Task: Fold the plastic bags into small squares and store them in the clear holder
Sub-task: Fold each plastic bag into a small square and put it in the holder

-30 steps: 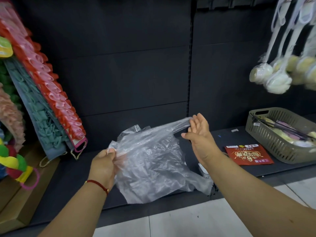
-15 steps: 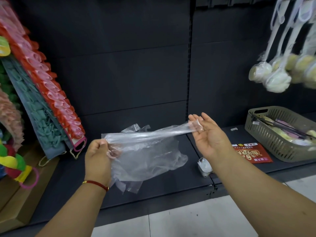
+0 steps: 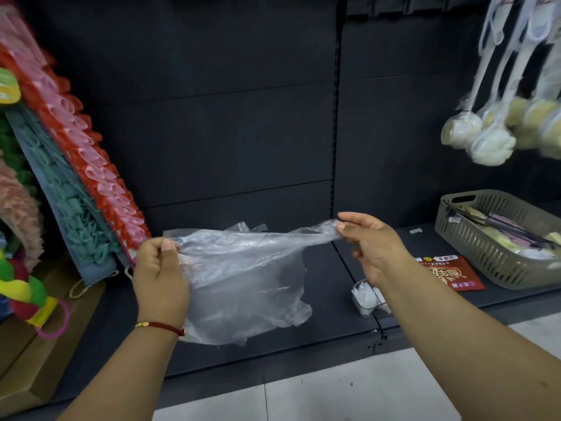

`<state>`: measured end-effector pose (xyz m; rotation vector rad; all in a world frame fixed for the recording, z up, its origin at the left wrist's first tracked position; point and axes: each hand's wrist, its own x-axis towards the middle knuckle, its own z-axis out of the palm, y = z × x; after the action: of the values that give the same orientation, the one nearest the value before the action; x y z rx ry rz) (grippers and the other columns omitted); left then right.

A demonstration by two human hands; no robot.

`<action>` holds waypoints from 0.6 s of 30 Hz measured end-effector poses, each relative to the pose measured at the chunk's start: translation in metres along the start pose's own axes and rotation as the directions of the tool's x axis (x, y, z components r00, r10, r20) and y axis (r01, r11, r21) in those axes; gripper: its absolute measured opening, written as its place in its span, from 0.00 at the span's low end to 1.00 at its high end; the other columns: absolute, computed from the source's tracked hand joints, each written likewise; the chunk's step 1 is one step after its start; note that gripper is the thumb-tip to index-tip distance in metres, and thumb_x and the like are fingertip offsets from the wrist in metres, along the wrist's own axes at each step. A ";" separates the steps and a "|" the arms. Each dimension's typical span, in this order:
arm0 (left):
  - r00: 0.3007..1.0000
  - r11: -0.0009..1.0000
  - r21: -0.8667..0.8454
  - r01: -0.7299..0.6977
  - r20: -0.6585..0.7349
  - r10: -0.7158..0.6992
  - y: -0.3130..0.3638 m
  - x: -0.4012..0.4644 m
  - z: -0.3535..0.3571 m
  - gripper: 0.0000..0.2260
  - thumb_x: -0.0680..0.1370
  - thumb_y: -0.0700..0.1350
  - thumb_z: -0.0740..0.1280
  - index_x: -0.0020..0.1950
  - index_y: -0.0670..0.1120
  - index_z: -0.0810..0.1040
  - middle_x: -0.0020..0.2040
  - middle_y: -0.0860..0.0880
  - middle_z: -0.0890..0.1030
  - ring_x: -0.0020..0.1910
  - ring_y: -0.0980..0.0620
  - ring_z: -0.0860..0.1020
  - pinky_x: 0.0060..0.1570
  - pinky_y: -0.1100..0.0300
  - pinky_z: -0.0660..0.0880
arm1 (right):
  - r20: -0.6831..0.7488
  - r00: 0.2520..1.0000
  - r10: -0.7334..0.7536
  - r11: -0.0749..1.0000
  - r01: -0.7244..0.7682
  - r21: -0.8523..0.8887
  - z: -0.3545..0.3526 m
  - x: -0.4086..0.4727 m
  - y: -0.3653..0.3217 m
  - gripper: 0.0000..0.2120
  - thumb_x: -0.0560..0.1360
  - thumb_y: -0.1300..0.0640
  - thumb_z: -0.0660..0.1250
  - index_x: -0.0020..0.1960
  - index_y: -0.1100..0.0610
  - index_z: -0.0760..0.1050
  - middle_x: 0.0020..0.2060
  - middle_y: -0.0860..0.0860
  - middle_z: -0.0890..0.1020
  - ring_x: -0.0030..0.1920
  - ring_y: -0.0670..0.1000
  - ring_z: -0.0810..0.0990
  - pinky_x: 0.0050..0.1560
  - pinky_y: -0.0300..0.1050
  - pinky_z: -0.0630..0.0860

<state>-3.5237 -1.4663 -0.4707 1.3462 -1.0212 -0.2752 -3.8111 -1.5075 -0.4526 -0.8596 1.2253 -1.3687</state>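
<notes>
Dark shelf (image 3: 273, 338): both hands, left (image 3: 161, 278) and right (image 3: 368, 244), pinch one unfolded plastic bag (image 3: 243, 278) taut; clear holder (image 3: 365, 294) at four o'clock already holds folded bags.

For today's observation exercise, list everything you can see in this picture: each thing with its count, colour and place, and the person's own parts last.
plastic bag: one, clear, stretched in the air between both hands
clear holder: one, transparent with white folded pieces inside, on the shelf under the right forearm
shelf: one, black, low across the middle
basket: one, grey-green, on the shelf at right
packet: one, red, beside the basket
bath sponges: several, white and yellow, hanging upper right
scrub straps: several, red, pink and teal, leaning at left
left hand: grips the bag's left end
right hand: pinches the bag's right end
</notes>
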 end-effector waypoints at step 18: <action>0.960 0.915 -0.295 0.275 0.030 -0.279 0.008 0.004 0.004 0.13 0.84 0.41 0.57 0.39 0.46 0.70 0.25 0.52 0.67 0.20 0.60 0.63 0.22 0.70 0.64 | 0.298 0.879 -0.372 0.920 0.391 -0.005 -0.006 -0.002 -0.009 0.13 0.75 0.66 0.69 0.57 0.56 0.74 0.49 0.57 0.82 0.42 0.52 0.84 0.44 0.44 0.81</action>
<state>-3.5273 -1.4700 -0.4622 1.2117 -0.7400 -0.6094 -3.8182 -1.5055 -0.4447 -1.3547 0.9021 -1.4488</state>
